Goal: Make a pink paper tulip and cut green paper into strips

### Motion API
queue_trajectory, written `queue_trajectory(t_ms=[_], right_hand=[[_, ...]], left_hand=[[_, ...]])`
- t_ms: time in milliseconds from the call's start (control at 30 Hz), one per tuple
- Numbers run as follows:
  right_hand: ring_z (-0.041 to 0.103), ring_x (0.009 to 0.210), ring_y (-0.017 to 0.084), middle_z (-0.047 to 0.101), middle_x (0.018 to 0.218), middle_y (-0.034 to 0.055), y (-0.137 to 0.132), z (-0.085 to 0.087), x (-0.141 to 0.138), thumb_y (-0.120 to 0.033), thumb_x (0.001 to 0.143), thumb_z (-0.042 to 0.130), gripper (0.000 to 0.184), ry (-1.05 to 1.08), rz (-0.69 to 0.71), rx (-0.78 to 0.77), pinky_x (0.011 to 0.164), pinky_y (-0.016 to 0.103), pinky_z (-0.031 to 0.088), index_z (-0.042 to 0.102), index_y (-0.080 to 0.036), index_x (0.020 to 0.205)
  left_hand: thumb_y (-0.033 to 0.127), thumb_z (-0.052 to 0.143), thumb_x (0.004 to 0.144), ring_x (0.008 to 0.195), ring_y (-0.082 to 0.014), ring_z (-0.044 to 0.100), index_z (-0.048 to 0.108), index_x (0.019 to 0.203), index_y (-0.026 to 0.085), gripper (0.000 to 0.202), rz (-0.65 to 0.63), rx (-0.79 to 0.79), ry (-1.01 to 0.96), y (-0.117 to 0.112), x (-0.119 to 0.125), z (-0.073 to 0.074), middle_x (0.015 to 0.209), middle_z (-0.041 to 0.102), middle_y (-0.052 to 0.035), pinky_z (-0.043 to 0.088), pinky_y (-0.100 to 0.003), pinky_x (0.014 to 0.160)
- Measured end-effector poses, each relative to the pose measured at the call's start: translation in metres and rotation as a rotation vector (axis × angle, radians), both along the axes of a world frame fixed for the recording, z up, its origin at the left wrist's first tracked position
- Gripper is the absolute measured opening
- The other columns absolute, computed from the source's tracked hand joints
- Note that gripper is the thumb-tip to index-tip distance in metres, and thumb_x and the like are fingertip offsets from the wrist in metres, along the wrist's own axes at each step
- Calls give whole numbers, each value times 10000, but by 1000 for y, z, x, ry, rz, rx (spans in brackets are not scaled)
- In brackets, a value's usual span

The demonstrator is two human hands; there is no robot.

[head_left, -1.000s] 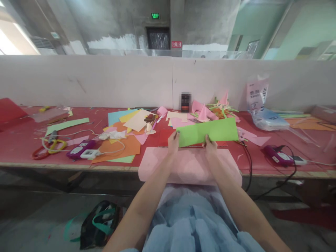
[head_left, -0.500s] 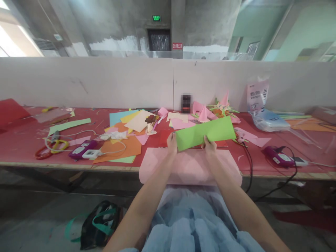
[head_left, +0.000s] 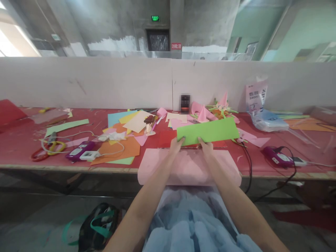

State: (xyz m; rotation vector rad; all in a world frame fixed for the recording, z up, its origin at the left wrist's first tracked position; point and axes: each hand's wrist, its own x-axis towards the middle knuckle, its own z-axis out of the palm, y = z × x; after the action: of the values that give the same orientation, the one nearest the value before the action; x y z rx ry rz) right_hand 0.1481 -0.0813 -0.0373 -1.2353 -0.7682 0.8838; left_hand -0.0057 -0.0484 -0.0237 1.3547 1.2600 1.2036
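Note:
A long bright green strip of paper [head_left: 210,130] is held up in both hands, tilted slightly up to the right. My left hand [head_left: 177,144] pinches its lower left edge, thumb on the front face. With the thumb in front, my right hand [head_left: 205,145] grips the lower edge near the middle; the fingers behind the paper are hidden. Beneath my wrists lies a pink padded sheet [head_left: 187,168] hanging over the table edge. A red sheet [head_left: 165,138] lies behind my left hand, partly covered by the green paper.
Coloured paper [head_left: 126,150], scissors [head_left: 49,148] and a purple device [head_left: 80,151] lie to the left. Pink paper cones [head_left: 203,114] stand behind the green strip. A plastic package [head_left: 270,120] and another purple device [head_left: 278,156] with cables are on the right. A white partition [head_left: 105,82] runs behind.
My left hand has shifted from the paper's left end to its lower edge, and my right hand has moved slightly left along that edge. The green paper is tilted less.

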Motion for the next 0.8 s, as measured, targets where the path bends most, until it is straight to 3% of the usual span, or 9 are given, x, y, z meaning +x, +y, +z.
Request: queue_trajectory(t_ms=[167,333,633,800], right_hand=[[452,318,91,498,333,0,-3,1,-1,-463,564,676,393,35,-33,-11,397,217,390,499,-157,391],[451,317,96,516,344,0,-1,1,-1,-477,535,691,381,100,-13,-12,392,223,388,516,-157,425],[442,290,104,530,340,26,-5,4,-9,-412,564,695,325,-145,171,-90,305,210,328,546,-148,445],[445,278,111,538,349,8,-8,7,-11,-413,573,689,291,-117,231,-58,278,203,313,572,-148,591]], left_hand=[[370,639,669,576,-183,631,635,938,87,391,-180,-166,-7,-9,3,1,714,686,-92,501,-275,536],[374,653,649,577,-156,629,667,767,97,301,-359,-121,-22,-9,3,-7,705,689,-98,495,-240,545],[327,670,631,669,-204,650,668,752,123,238,-265,-31,42,-6,2,-9,666,685,-75,508,-297,646],[365,627,666,620,-197,645,667,726,112,262,-332,-37,23,-4,2,-14,656,681,-83,510,-297,618]])
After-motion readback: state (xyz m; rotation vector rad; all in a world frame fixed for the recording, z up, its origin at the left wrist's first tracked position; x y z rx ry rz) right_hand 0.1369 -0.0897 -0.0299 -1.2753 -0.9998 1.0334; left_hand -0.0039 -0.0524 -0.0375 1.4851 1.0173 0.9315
